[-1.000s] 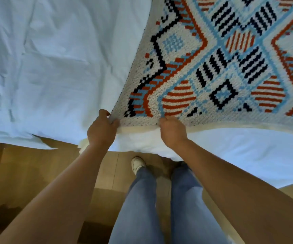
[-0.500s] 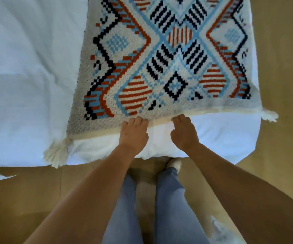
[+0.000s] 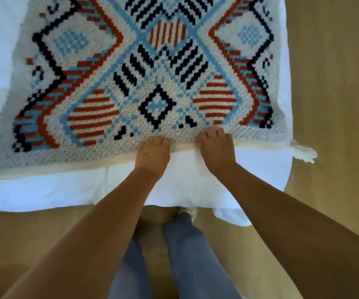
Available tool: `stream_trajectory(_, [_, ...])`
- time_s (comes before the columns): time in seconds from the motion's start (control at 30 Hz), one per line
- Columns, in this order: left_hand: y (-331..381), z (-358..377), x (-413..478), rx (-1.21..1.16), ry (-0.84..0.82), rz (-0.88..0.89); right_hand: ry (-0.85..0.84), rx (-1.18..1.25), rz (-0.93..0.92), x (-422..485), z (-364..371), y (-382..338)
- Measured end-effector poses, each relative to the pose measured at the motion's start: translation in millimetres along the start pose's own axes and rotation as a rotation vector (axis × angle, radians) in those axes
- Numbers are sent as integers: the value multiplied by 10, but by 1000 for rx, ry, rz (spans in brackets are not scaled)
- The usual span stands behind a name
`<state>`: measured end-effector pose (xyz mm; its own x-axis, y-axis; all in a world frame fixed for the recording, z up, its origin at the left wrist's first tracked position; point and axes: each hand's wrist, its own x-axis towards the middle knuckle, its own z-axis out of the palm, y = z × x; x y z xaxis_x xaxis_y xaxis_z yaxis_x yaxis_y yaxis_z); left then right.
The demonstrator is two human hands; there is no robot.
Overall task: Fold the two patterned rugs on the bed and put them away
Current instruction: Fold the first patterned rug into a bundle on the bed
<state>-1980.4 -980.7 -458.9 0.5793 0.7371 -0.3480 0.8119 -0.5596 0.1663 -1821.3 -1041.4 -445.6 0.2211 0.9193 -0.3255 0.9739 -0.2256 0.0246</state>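
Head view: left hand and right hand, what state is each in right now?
The left hand has its fingers curled and grips the near cream hem of the patterned rug.
The right hand has its fingers curled and grips the same hem.

Arms outstretched, left hand (image 3: 152,155) and right hand (image 3: 216,147) side by side, fingers (image 3: 212,134) curled over edge of rug (image 3: 100,61).

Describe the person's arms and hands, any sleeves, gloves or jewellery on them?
The left arm and right arm are bare, no sleeves in view. The left hand and right hand wear no gloves, and no watch, bracelet or ring shows. Below them are blue jeans and a pale shoe.
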Motion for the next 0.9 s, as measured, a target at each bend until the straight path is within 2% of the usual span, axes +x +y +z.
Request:
stream_trajectory(0.07, [-14,-17,-27,-11,29,-9,8,25,19,37,-20,59])
stream_trajectory(0.2, [-7,-44,-41,146,56,41,-71,128,-26,12,-51,82])
stream_trajectory(0.4, [3,-86,-97,227,-127,59,-401,131,-114,-387,3,-7])
stream_trajectory(0.53, [36,-37,-474,256,-191,46,-469,200,-83,-685,50,-78])
stream_trajectory(0.6, [65,-45,-548,256,-189,18,-430,294,-13,-800,74,-39])
stream_trajectory(0.63, [100,-59,-567,254,-188,21,-357,352,39,-855,69,0])
stream_trajectory(0.77, [412,-96,-570,190,-149,60,44,430,287,-933,2,379])
stream_trajectory(0.83, [679,-81,-551,160,-136,99,92,364,435,-903,-20,709])
stream_trajectory(0.9, [973,-32,-510,139,-109,160,44,328,555,-842,-5,1039])
